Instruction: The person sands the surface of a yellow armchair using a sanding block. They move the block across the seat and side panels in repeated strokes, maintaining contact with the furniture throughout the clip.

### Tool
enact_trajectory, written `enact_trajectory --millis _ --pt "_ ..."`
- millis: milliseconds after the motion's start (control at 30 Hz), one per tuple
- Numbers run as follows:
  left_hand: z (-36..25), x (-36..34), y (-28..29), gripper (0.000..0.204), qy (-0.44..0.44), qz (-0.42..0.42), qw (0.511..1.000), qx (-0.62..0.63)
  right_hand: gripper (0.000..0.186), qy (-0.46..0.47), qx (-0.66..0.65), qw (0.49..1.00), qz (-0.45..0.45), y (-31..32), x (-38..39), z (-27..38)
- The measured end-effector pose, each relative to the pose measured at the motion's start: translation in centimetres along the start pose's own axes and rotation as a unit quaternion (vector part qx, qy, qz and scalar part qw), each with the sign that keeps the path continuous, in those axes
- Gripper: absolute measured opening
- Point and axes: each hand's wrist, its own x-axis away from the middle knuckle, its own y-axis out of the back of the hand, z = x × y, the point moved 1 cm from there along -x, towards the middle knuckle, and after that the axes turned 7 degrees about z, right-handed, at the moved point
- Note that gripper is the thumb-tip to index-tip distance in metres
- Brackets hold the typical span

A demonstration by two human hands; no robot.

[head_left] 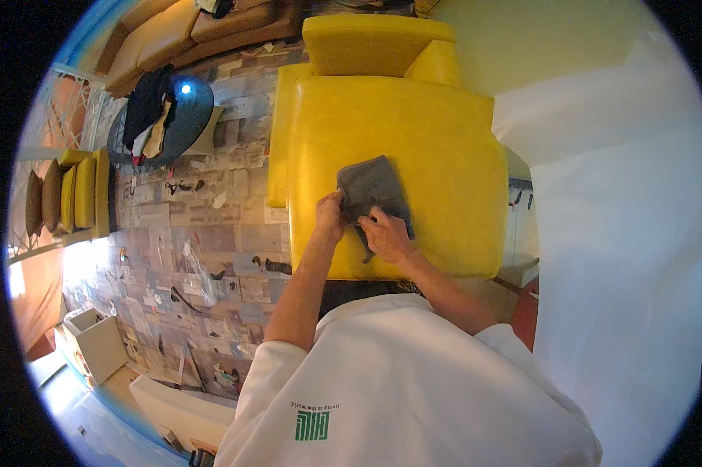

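A dark grey folded cloth (372, 185), perhaps a garment, lies over the yellow padded seat (436, 140). My left hand (330, 216) is closed on the cloth's left edge, thumb uppermost. My right hand (387, 236) rests at its near side, fingers bent and pinching the fabric. A narrow strip of the same grey material hangs down between the two hands toward the seat's front edge. Parts of the cloth under my right fingers are hidden.
Behind the seat stands its yellow backrest (378, 47). At the far left, dark clothes (148, 109) lie on a round dark table (186, 128). Small items and clear plastic (203, 272) are scattered on the patchwork floor. A white wall or sheet (623, 257) rises at right.
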Motion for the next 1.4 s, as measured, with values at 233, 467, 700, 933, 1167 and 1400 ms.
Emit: enact_trajectory --millis 233,467,700,933,1167,1400 --pt "0.6 -0.5 0.2 0.037 0.011 -0.027 0.999 0.032 0.024 -0.008 -0.025 0.999 -0.043 -2.7 0.9 -1.8" --pt "0.8 -1.2 1.0 0.038 0.013 0.008 1.000 -0.002 0.022 0.026 -0.020 0.996 -0.083 -2.0 2.3 -1.7" --pt "1.1 -0.1 0.9 0.031 -0.029 0.042 0.999 0.019 0.015 -0.021 -0.069 0.992 -0.102 -1.9 3.6 -1.8" --pt "1.1 0.2 0.9 0.026 -0.044 0.030 0.999 -0.010 0.015 -0.014 -0.077 0.995 -0.064 -1.8 3.9 -1.9" --pt "1.3 0.1 0.6 0.027 -0.043 0.036 0.998 0.014 0.018 0.000 -0.035 0.998 -0.061 -2.1 3.7 -1.7" --pt "1.1 -0.3 0.6 0.024 -0.015 0.035 0.996 0.081 0.019 0.000 0.007 1.000 0.000 -2.3 2.9 -1.1"
